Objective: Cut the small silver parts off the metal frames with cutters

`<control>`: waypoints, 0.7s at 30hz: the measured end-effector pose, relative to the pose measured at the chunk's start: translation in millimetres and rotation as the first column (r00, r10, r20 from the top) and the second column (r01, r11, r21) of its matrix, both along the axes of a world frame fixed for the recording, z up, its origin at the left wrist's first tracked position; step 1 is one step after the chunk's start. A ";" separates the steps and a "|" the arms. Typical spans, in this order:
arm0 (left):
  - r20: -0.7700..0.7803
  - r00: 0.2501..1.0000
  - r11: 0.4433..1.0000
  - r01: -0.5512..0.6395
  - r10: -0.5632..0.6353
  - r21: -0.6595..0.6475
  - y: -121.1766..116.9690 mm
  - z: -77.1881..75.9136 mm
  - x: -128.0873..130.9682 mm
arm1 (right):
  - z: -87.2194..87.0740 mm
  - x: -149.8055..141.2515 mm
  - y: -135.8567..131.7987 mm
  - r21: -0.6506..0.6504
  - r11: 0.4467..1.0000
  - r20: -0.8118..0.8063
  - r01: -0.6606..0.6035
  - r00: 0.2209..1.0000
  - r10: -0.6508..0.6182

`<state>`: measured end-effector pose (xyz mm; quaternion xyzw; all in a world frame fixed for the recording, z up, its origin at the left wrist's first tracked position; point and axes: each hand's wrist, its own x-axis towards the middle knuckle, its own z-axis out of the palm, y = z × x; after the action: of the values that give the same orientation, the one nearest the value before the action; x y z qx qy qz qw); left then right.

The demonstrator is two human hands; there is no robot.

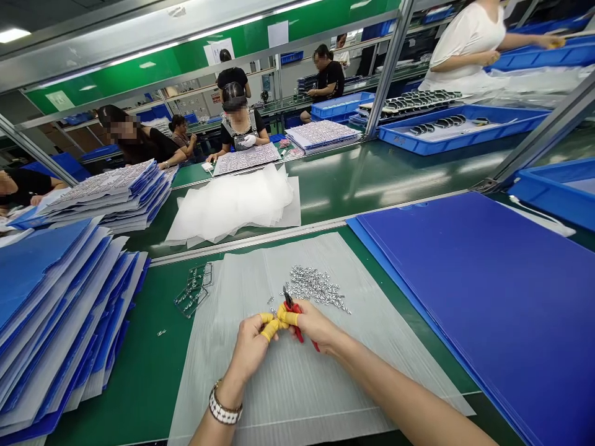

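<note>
My left hand (251, 344), with yellow finger covers, is closed in a pinch at a small shiny metal piece (274, 312), mostly hidden by the fingertips. Its fingertips meet those of my right hand (316, 325), which also wears yellow covers. Held in my right hand are red-handled nippers (297, 334), their dark jaws pointing up and away. Just beyond the hands, a pile of small shiny metal pieces (316, 286) lies on a translucent white sheet (251, 396). Left of it is a dark metal frame (193, 291) with shiny pieces in it.
Blue and white sheets are stacked at left (60, 322); large blue sheets (493, 297) lie at right. Thin white sheets (232, 204) rest past the metal rail. Blue trays (460, 127) stand farther back, and several people work across the benches. Tiny bits (161, 332) lie on the green mat.
</note>
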<state>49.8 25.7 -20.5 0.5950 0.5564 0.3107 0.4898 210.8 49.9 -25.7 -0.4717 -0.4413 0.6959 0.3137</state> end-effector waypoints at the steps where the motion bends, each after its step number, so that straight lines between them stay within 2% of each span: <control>1: 0.002 1.000 1.000 0.001 -0.001 -0.007 0.1 -0.4 -0.3 | -0.4 -0.4 0.1 0.002 1.000 0.002 -0.002 1.000 0.002; 7: 0.074 0.997 0.998 0.001 0.004 -0.065 0.3 -5.1 -3.4 | -1.7 -1.5 -0.5 0.025 0.999 0.071 -0.027 0.997 0.025; 13: 0.109 0.994 0.994 0.009 0.003 -0.106 0.4 -10.6 -7.0 | 4.1 -2.2 -2.7 0.042 0.997 0.099 -0.065 0.993 0.060; 16: 0.087 0.996 0.996 0.013 -0.006 -0.083 -0.5 -9.3 -8.2 | 8.7 0.6 -1.4 0.164 0.976 0.201 -0.143 0.974 0.109; 18: 0.042 0.999 1.000 0.012 -0.012 -0.019 -2.4 -7.4 -9.7 | 13.5 5.5 -0.3 0.306 0.917 0.412 -0.255 0.904 0.114; 21: -0.055 0.998 0.986 0.036 -0.027 0.163 -6.4 -5.8 -14.0 | 21.9 15.6 -0.7 0.424 0.788 0.737 -0.446 0.676 -0.013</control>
<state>35.8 19.3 -26.4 0.6500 0.5321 0.3320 0.4291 226.4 49.2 -3.8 -0.5247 -0.7697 0.3280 0.1570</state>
